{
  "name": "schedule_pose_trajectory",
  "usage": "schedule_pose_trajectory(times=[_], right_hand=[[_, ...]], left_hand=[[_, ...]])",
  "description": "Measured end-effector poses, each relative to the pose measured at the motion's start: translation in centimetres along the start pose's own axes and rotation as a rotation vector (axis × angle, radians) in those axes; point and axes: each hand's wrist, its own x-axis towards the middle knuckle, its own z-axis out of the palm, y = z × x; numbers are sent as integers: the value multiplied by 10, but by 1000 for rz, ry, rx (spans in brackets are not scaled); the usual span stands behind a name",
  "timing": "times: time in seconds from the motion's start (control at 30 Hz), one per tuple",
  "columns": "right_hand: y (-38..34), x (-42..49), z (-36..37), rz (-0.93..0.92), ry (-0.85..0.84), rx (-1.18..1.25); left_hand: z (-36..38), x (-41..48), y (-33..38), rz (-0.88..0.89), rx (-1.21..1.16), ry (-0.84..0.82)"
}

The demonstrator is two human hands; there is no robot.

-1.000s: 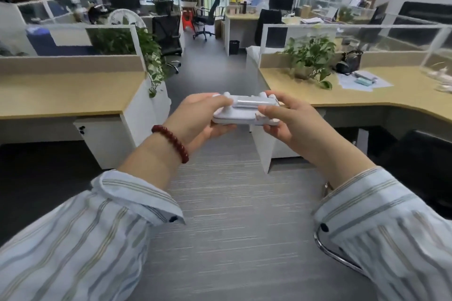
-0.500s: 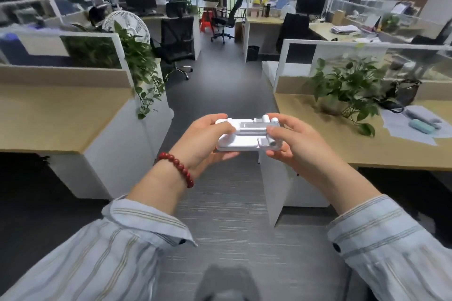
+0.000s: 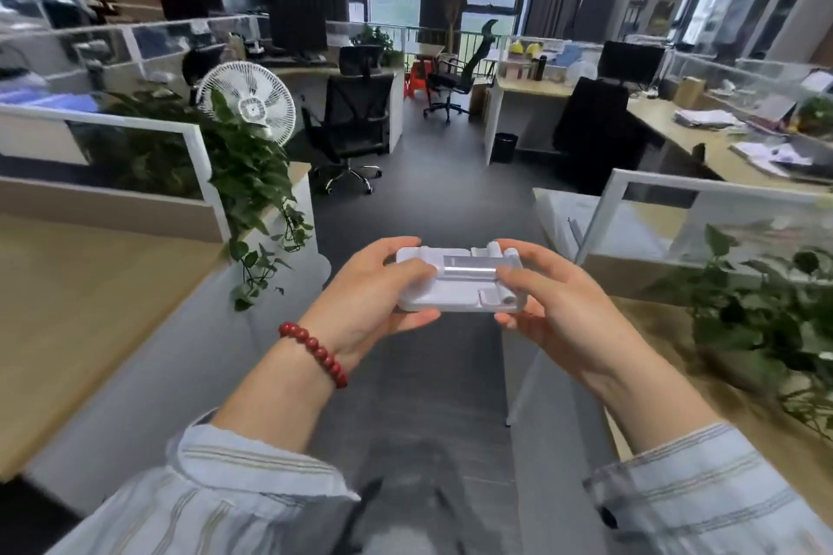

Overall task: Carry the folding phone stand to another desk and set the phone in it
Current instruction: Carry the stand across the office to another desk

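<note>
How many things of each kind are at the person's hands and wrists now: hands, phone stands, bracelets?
Hands: 2, left hand and right hand, both in a grip on the stand
Phone stands: 1, white folding phone stand, folded flat
Bracelets: 1, red bead bracelet, left wrist
Total: 4

Open-plan office; partitioned desks; swivel chairs; monitor
</note>
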Motion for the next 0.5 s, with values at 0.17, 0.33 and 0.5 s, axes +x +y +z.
schedule_pose_trajectory(times=[0.17, 0.33, 0.5], right_hand=[[-39, 136, -14, -18, 11, 53], [-33, 276, -26, 25, 21, 68], [-31, 427, -39, -4, -56, -55]], left_hand=[[10, 134, 47, 19, -52, -48], [5, 272, 54, 35, 119, -107], [0, 421, 58, 69, 295, -53]])
